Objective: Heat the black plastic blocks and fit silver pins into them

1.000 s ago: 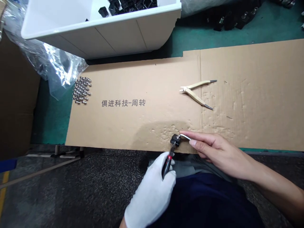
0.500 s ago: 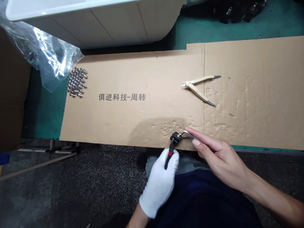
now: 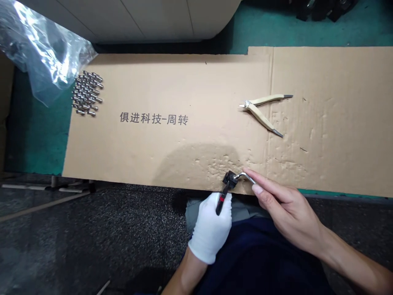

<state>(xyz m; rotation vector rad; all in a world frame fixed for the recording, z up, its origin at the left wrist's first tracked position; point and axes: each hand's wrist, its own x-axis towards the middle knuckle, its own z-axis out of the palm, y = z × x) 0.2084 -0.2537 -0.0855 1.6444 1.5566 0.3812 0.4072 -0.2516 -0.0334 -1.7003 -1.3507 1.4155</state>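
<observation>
Your gloved left hand (image 3: 211,227) grips dark pliers (image 3: 221,199) at a black block (image 3: 229,179) over the cardboard's near edge; your bare right hand (image 3: 287,209) pinches a bent metal rod (image 3: 245,175) meeting its right side.
</observation>
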